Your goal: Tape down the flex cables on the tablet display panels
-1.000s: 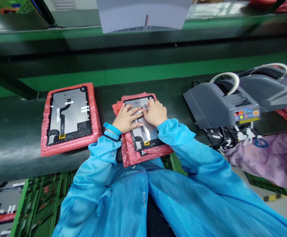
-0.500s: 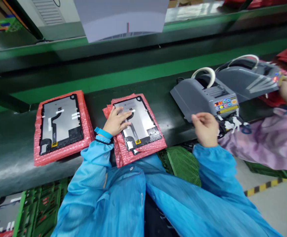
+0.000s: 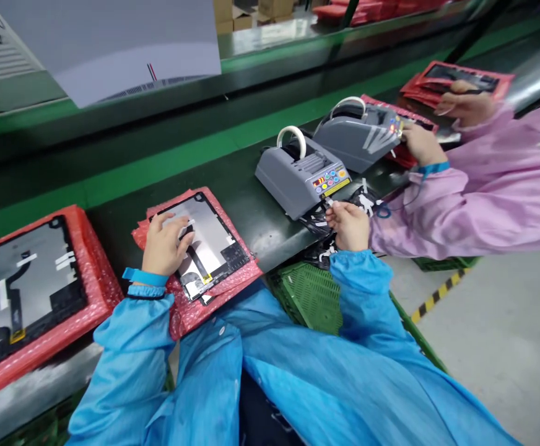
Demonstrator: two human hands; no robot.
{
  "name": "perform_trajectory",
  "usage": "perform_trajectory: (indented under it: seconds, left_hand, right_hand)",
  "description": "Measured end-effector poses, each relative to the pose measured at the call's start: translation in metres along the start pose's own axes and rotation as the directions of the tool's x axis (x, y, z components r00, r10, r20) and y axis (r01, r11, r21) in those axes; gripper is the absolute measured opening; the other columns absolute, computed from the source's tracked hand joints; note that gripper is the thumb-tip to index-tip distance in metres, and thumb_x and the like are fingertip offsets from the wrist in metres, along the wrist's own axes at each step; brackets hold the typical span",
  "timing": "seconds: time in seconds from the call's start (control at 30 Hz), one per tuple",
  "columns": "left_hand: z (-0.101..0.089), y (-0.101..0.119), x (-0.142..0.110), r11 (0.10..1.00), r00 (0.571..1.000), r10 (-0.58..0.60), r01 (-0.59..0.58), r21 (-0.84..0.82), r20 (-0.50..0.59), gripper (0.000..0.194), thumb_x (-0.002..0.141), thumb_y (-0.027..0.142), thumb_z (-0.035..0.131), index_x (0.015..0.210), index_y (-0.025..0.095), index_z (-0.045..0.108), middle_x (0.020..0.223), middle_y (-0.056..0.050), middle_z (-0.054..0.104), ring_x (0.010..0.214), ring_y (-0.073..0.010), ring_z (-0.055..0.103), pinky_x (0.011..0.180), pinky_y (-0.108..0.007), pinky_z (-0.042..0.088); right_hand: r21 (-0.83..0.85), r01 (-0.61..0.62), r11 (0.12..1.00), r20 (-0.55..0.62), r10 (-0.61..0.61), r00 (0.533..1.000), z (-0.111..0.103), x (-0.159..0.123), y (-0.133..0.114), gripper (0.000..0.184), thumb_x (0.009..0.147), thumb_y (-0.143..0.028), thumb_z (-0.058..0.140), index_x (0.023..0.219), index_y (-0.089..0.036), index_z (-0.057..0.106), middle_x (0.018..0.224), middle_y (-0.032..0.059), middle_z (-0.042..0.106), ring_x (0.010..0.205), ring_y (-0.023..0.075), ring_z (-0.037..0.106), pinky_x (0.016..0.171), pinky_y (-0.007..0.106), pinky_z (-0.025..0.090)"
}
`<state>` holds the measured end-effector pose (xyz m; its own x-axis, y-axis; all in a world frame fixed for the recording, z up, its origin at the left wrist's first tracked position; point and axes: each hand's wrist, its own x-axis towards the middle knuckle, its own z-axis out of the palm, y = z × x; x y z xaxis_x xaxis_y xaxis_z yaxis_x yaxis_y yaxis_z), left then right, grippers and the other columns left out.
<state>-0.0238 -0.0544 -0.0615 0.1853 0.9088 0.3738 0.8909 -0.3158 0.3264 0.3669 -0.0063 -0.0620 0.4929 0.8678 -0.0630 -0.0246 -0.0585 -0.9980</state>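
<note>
My left hand lies flat, fingers spread, on a grey-and-black tablet panel resting on red bubble wrap on the dark belt. My right hand is at the front outlet of a grey tape dispenser, fingers pinched at a small white tape piece. Blue sleeves cover both my arms, and a blue wristband is on my left wrist.
A second panel on red bubble wrap lies at the left. A co-worker in a pink sleeve has a hand at a second tape dispenser and another on a red-wrapped panel. A green crate sits under the belt edge.
My right hand left the panel and went right to the tape dispenser's outlet. My head turned right, bringing the co-worker's hands into view. My left hand stayed on the panel.
</note>
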Motion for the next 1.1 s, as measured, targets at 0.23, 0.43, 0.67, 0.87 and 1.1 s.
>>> perform_trajectory:
  seconds: [0.23,0.43,0.67,0.87,1.1]
  left_hand:
    - [-0.003,0.009,0.005,1.000,1.000,-0.003,0.003,-0.031,-0.026,0.021,0.087,0.035,0.051,0.092,0.020,0.065,0.105,-0.009,0.071,0.110,-0.0295,0.054,0.101,-0.054,0.039]
    - [-0.003,0.027,0.020,0.994,0.996,0.086,-0.085,-0.070,0.016,0.021,0.088,0.036,0.052,0.088,0.019,0.064,0.099,-0.009,0.070,0.104,-0.0267,0.057,0.099,-0.050,0.041]
    - [0.005,0.034,0.027,0.988,0.987,0.130,-0.122,-0.089,0.091,0.018,0.087,0.032,0.052,0.088,0.019,0.064,0.097,-0.009,0.069,0.102,-0.0258,0.056,0.100,-0.049,0.041]
    - [0.000,0.046,0.033,0.984,0.989,0.071,-0.048,-0.169,0.131,0.016,0.086,0.032,0.055,0.087,0.020,0.064,0.094,-0.007,0.070,0.096,-0.0242,0.059,0.097,-0.046,0.042]
    - [0.000,0.089,0.045,0.885,0.975,0.093,0.012,-0.465,0.203,0.023,0.087,0.039,0.059,0.093,0.019,0.066,0.090,-0.004,0.071,0.086,-0.0181,0.063,0.085,-0.033,0.048]
  right_hand:
    - [0.034,0.165,0.986,-0.136,-0.159,0.978,-0.008,-0.002,0.008,0.030,0.076,-0.045,0.065,0.073,-0.020,0.048,0.058,-0.0060,0.055,0.048,0.0057,0.050,0.041,0.015,0.034]
    - [0.161,0.120,0.980,-0.128,-0.100,0.987,-0.003,-0.002,0.008,0.036,0.071,-0.042,0.069,0.084,-0.023,0.041,0.065,-0.0064,0.061,0.050,0.0063,0.056,0.041,0.014,0.034]
    - [0.134,0.148,0.980,-0.129,-0.131,0.983,0.004,0.007,0.012,0.046,0.062,-0.034,0.074,0.086,-0.024,0.036,0.062,-0.0083,0.058,0.051,0.0084,0.056,0.040,0.016,0.031]
    - [-0.069,0.349,0.935,-0.143,-0.355,0.924,0.001,0.000,0.008,0.051,0.065,-0.033,0.073,0.090,-0.026,0.029,0.067,-0.0088,0.057,0.056,0.0107,0.057,0.055,0.024,0.044]
    - [-0.049,0.496,0.867,0.421,-0.433,0.797,0.026,-0.064,-0.022,0.046,0.076,-0.036,0.070,0.102,-0.026,0.033,0.076,-0.0039,0.061,0.065,0.0138,0.061,0.060,0.029,0.048]
